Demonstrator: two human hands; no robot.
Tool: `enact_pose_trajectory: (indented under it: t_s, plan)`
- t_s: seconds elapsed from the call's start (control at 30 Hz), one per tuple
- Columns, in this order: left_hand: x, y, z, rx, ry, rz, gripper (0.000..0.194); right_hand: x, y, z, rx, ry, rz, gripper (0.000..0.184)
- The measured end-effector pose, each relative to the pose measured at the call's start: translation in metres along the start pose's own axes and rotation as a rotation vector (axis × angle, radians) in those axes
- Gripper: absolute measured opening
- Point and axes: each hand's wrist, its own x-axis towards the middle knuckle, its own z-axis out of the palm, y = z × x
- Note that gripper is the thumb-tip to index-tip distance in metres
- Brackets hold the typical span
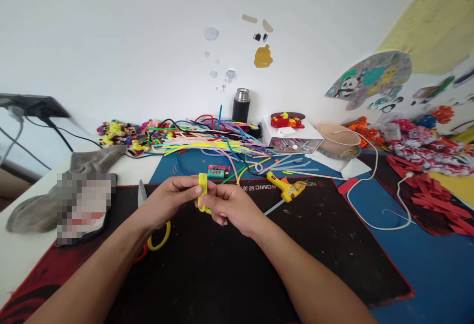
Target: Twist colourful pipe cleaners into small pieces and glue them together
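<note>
Between my two hands is a bent, folded yellow pipe cleaner (202,188), held upright above the black desk mat (222,274). My left hand (168,198) pinches its upper left side with thumb and forefinger. From the other side, my right hand (229,205) grips its lower part, with the fingers curled behind it. A short yellow end shows below the right thumb. Under my left wrist lie scissors (160,237) with yellow and red handles; the blade (141,194) sticks out beyond the wrist, and the middle is hidden.
A yellow glue gun (287,187) lies right of my hands. Behind are a heap of coloured pipe cleaners (200,141), a black thermos (241,106) and a white box (292,141). A white cable (370,226) loops at right, near red strips (437,200). A blurred-out phone-like object (87,209) lies left.
</note>
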Motion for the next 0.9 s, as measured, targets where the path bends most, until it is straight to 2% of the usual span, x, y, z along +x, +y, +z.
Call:
enact_pose_trajectory:
  t_s: [0.37, 0.57, 0.73, 0.9]
  plan:
    - [-0.003, 0.007, 0.001, -0.019, -0.082, 0.004, 0.036, -0.002, -0.002, 0.003, -0.011, -0.002, 0.045, 0.046]
    - [-0.001, 0.006, 0.003, 0.005, -0.04, 0.004, 0.036, -0.002, -0.004, 0.002, -0.046, -0.014, 0.027, 0.05]
    - [0.002, 0.004, 0.0, 0.096, 0.097, 0.019, 0.039, 0.001, -0.006, -0.004, -0.151, 0.127, -0.04, 0.052]
    - [0.001, 0.01, 0.007, 0.424, 0.097, 0.042, 0.046, 0.004, 0.002, -0.011, -0.323, 0.263, -0.125, 0.042]
